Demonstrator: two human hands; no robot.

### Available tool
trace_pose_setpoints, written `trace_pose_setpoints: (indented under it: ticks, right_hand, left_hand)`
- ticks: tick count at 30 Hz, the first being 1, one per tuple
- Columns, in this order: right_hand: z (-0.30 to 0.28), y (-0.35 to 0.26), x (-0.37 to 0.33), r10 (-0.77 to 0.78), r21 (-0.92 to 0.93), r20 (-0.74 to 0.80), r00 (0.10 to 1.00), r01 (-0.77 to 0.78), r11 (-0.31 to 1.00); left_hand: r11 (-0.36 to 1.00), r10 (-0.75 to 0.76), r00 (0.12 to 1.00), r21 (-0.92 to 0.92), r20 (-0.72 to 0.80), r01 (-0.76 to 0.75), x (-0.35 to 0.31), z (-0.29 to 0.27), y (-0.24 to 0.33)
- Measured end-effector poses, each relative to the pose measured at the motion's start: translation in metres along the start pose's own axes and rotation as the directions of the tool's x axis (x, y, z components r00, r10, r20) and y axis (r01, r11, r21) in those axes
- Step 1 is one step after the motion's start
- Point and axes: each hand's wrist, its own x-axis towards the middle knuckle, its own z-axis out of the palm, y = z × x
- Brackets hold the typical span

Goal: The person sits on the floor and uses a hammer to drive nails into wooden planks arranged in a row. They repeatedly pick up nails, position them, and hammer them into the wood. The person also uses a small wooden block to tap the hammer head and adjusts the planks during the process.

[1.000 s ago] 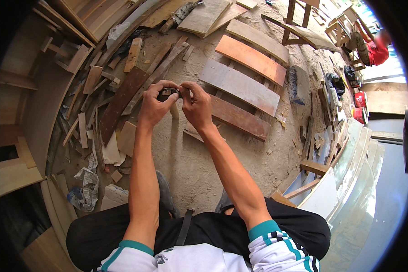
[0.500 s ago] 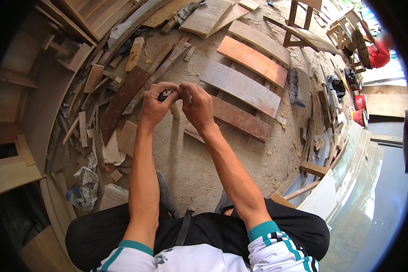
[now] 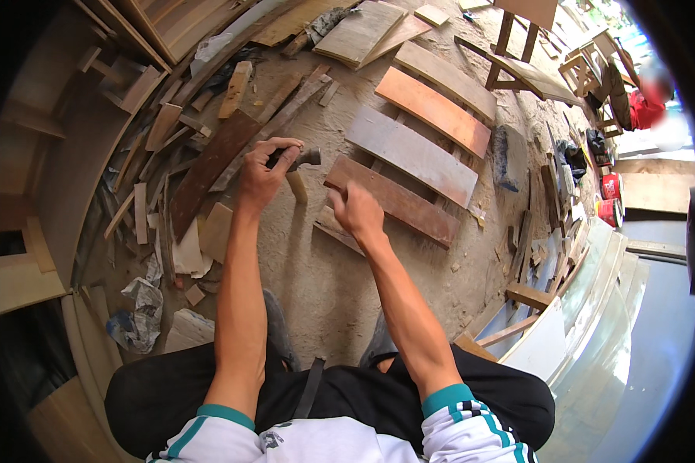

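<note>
My left hand [image 3: 264, 174] is closed around a hammer near its dark metal head [image 3: 310, 157]. The hammer's pale wooden handle [image 3: 296, 187] points down toward the ground. My right hand [image 3: 358, 209] is closed, its fingertips beside the near edge of a reddish-brown board [image 3: 394, 202]; anything pinched in them is too small or hidden to make out. Beyond that board lie a grey board [image 3: 413, 154], an orange-brown board [image 3: 434, 110] and a pale board [image 3: 448, 79], spaced apart across narrow crosspieces. A short wood piece [image 3: 337, 229] lies below my right hand.
Scrap wood and a dark brown plank [image 3: 212, 176] lie to the left beside a wooden cabinet [image 3: 93, 154]. A concrete block [image 3: 508, 158] sits right of the boards. Red cans [image 3: 610, 199], glass sheets [image 3: 594, 309] and a person in red [image 3: 645, 109] are farther right.
My hands have come apart. The right hand has moved right and down to the reddish-brown board's edge. The left hand keeps the hammer, whose head now shows.
</note>
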Motion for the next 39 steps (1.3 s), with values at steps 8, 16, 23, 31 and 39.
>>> trace_pose_setpoints:
  ticks: [8, 16, 23, 31, 39]
  right_hand:
    - [0.040, 0.069, -0.070, -0.014, -0.358, 0.106, 0.994, 0.051, 0.932]
    - [-0.025, 0.011, -0.033, -0.021, 0.436, -0.303, 0.953, 0.158, 0.886]
    - [-0.091, -0.077, -0.018, 0.050, 0.841, -0.222, 0.974, 0.165, 0.515]
    - [-0.097, -0.083, -0.009, -0.003, 0.612, -0.306, 0.952, 0.199, 0.765]
    - [-0.085, -0.080, -0.011, 0.002, 0.543, -0.075, 0.997, 0.039, 0.839]
  left_hand:
    - [0.999, -0.023, 0.999, -0.043, -0.029, 0.022, 0.001, 0.002, 0.002]
    - [1.000, -0.012, 0.999, -0.003, -0.053, 0.012, 0.002, 0.010, 0.006]
    - [0.998, -0.004, 0.998, 0.056, -0.056, 0.007, 0.006, 0.014, -0.003]
    - [0.996, -0.017, 0.996, -0.085, -0.093, 0.009, 0.005, 0.012, -0.015]
    - [0.994, -0.039, 0.996, -0.104, -0.085, 0.030, 0.003, 0.011, -0.010]
